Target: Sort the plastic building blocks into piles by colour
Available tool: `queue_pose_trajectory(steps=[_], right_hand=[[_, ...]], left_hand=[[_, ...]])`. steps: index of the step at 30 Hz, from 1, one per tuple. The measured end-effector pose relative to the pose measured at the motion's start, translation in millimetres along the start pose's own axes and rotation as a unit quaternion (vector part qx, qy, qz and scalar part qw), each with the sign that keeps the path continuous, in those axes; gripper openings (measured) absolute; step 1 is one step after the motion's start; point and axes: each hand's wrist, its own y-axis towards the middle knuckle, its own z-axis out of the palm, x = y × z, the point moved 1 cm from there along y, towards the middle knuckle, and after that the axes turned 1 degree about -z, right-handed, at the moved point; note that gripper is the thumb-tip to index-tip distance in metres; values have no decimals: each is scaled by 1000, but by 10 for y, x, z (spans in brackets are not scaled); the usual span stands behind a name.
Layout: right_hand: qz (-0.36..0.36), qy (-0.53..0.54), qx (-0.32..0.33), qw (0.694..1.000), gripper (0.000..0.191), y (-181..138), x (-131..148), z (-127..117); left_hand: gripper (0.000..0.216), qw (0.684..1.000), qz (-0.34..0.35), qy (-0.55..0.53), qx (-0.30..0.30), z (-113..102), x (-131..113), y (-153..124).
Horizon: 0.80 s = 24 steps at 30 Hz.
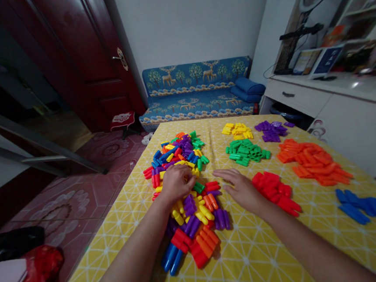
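A mixed pile of plastic building pieces [190,204] in red, yellow, blue, purple, green and orange spreads over the left part of the table. My left hand [177,182] is in the middle of this pile, its fingers curled down among the pieces; what they grip, if anything, is hidden. Close to the thumb lies a green piece [198,187]. Just right of the pile, my right hand [240,189] hovers low with fingers stretched out and nothing in them. A heap of red pieces [276,192] lies right beside it.
Sorted heaps of yellow [237,131], green [246,151], purple [271,131], orange [313,160] and blue pieces [369,204] lie to the right on the yellow patterned tablecloth [251,258]. Beyond the table stands a blue sofa [197,98]; a white cabinet [353,117] is at right.
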Motion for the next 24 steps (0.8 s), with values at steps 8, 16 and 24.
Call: queue_pose_trajectory(steps=[8, 16, 24], right_hand=[[-13, -124, 51, 991, 37, 47, 166, 342], [47, -281, -87, 955, 24, -132, -142, -251], [48, -376, -26, 925, 31, -512, -475, -546]], left_hand=[[19, 1000, -4, -5, -13, 17, 10, -3], [19, 1000, -7, -5, -10, 14, 14, -2], [19, 1000, -4, -5, -9, 4, 10, -2]])
